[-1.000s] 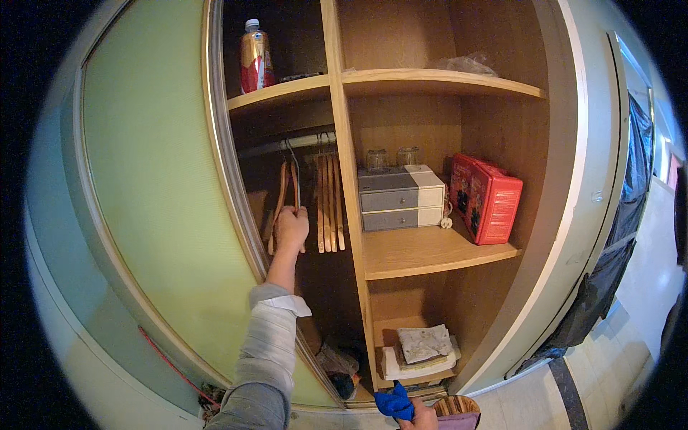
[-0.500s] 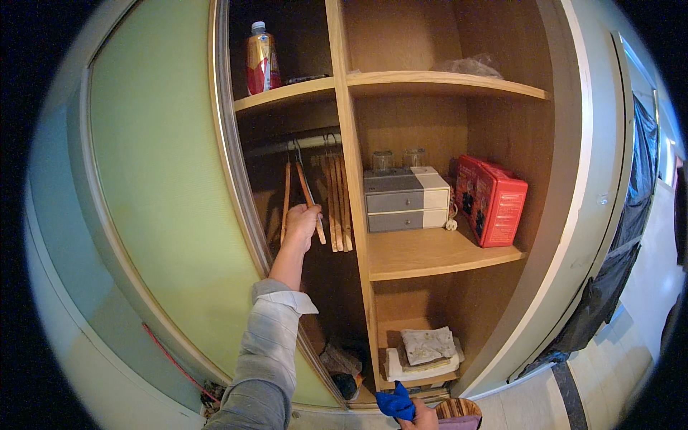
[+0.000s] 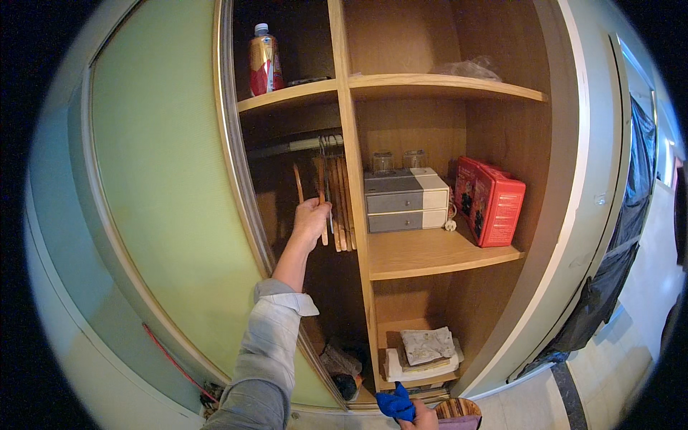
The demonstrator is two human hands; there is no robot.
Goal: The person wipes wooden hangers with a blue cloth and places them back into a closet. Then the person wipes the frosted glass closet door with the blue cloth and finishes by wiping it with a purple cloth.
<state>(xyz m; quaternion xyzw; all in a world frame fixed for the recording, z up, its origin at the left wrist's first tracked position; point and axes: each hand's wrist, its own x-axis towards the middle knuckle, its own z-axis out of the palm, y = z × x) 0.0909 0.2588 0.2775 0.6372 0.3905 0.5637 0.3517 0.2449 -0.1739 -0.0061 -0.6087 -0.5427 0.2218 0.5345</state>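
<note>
My left hand (image 3: 309,223) is closed around a wooden hanger (image 3: 321,179) in the left part of an open wardrobe. Beside it, several more wooden hangers (image 3: 340,208) hang bunched on the rail (image 3: 287,147) toward the divider. At the bottom edge my right hand (image 3: 424,417) grips a crumpled blue cloth (image 3: 395,403); only part of that hand shows.
Right of the divider (image 3: 352,143), a shelf holds a grey and white drawer box (image 3: 407,201), upturned glasses (image 3: 383,160) and a red case (image 3: 502,204). A bottle (image 3: 264,64) stands upper left. Folded cloths (image 3: 427,347) lie below. A green sliding door (image 3: 165,158) borders the left.
My left hand has moved right and slightly up, bringing the hangers closer together near the divider. My right hand and the blue cloth have hardly moved.
</note>
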